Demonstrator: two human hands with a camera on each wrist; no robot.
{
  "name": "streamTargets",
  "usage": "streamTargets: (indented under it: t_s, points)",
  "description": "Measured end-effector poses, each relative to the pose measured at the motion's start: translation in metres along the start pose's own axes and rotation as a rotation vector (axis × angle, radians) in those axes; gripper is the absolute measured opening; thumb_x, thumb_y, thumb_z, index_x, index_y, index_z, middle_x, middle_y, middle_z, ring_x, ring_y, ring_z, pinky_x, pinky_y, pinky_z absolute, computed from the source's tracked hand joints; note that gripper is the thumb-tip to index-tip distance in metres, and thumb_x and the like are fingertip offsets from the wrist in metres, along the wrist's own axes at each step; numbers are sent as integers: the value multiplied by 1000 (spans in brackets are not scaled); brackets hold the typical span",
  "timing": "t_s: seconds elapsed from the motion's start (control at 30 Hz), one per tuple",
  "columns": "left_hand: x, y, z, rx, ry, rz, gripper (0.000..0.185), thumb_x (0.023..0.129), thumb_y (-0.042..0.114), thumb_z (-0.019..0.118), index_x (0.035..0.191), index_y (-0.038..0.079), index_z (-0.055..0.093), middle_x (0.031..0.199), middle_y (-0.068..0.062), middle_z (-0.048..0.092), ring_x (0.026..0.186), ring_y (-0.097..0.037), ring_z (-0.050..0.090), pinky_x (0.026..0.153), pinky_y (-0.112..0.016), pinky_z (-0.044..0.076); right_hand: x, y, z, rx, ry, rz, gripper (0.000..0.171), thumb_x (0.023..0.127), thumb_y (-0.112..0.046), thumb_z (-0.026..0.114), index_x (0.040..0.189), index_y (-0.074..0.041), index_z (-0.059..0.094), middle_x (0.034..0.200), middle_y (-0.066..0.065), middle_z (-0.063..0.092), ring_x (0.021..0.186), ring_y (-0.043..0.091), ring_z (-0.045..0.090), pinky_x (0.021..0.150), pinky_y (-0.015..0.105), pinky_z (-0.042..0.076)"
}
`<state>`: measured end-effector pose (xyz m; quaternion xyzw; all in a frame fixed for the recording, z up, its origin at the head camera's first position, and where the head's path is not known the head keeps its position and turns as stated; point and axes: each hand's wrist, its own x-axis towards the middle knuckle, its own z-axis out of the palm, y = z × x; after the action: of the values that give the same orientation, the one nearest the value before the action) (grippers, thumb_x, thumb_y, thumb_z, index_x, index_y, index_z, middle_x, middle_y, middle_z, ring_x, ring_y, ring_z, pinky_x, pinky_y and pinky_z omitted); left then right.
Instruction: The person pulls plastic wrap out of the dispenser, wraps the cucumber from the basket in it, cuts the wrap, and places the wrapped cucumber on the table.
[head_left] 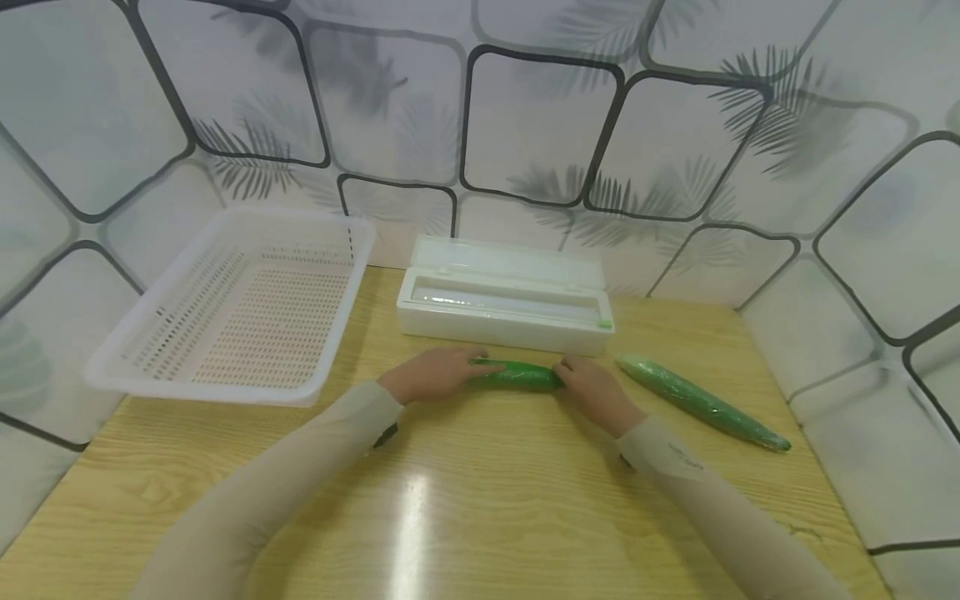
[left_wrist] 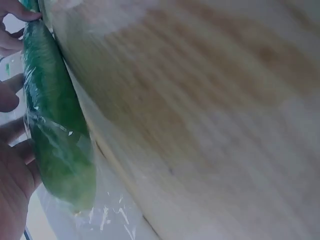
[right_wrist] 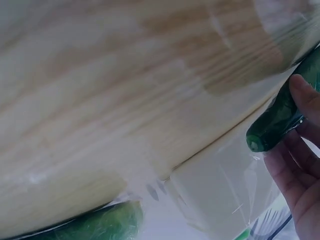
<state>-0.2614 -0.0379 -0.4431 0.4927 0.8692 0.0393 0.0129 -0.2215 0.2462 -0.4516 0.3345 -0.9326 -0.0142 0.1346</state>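
A green cucumber (head_left: 519,376) lies on the wooden table (head_left: 480,500) just in front of a white cling film dispenser box (head_left: 504,307). My left hand (head_left: 442,372) holds its left end and my right hand (head_left: 588,385) holds its right end. In the left wrist view the cucumber (left_wrist: 54,125) is covered in clear film, with my fingers (left_wrist: 9,100) curled behind it. The right wrist view shows the dark green tip (right_wrist: 270,127) between my thumb and fingers (right_wrist: 295,170), and loose film hangs below it.
A second cucumber (head_left: 701,402), wrapped in film, lies to the right on the table; its end (right_wrist: 100,225) shows in the right wrist view. A white perforated basket (head_left: 150,367) stands at the left. Patterned walls enclose the table at the back and sides.
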Motion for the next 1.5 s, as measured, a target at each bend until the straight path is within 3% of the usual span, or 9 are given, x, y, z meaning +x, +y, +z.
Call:
streamTargets:
  t_s: [0.23,0.37,0.57,0.7,0.83,0.97,1.17,1.27,1.5]
  points:
    - [0,0,0,-52,100,-33,50,90,22,61,138,22,47,123,-14,53,102,-23,57,84,-35,54,3,3,3,16,-14,18,36,77,-16,75,105,2,62,93,10,60,82,23,60,75,34,55]
    - [-2,-1,-5,-116,91,-131,52,83,21,69,132,15,51,110,-9,57,92,-21,58,78,-34,53,4,4,1,50,-43,32,37,78,-15,74,108,2,61,97,12,60,88,25,61,80,36,55]
    - [-4,-6,-6,-284,73,-265,48,80,19,72,125,10,57,118,-8,62,108,-23,58,96,-39,48,6,6,-4,103,-73,56,41,81,-15,71,116,1,60,107,15,64,97,28,62,88,39,53]
    - [-2,-11,-5,-344,92,-281,48,77,19,75,121,9,60,117,-8,64,107,-22,59,98,-38,47,9,2,-8,70,-40,25,43,79,-11,72,118,2,59,108,17,65,98,31,63,89,42,52]
    - [-2,-15,-3,-390,93,-302,49,74,18,77,120,10,61,120,-8,64,111,-23,58,101,-40,45,19,-5,-9,22,-37,-16,48,77,-21,75,117,1,59,106,15,65,96,29,63,88,41,53]
    - [-2,-20,-2,-421,79,-289,50,74,19,77,120,11,61,122,-7,63,113,-23,57,103,-40,43,30,-11,-7,72,-49,-38,50,78,-25,75,118,0,59,107,14,64,97,27,62,87,41,52]
    - [-20,-26,-11,-474,52,-300,54,74,16,77,125,8,58,126,-9,60,116,-25,55,104,-42,43,37,-15,-9,119,-82,-15,43,77,-17,74,115,-1,63,107,14,65,98,28,62,89,40,52]
    - [-35,-23,-16,-432,82,-377,51,70,17,80,117,8,60,115,-7,62,105,-23,58,93,-40,50,38,-15,-8,132,-105,3,42,78,-17,74,115,-2,63,108,13,65,100,27,62,90,39,52]
    - [-56,-8,-14,-187,178,-556,29,71,23,80,88,7,64,90,-7,64,81,-22,58,69,-34,52,39,-13,-7,162,-112,12,41,79,-15,73,115,-2,63,110,14,65,101,27,61,91,39,51]
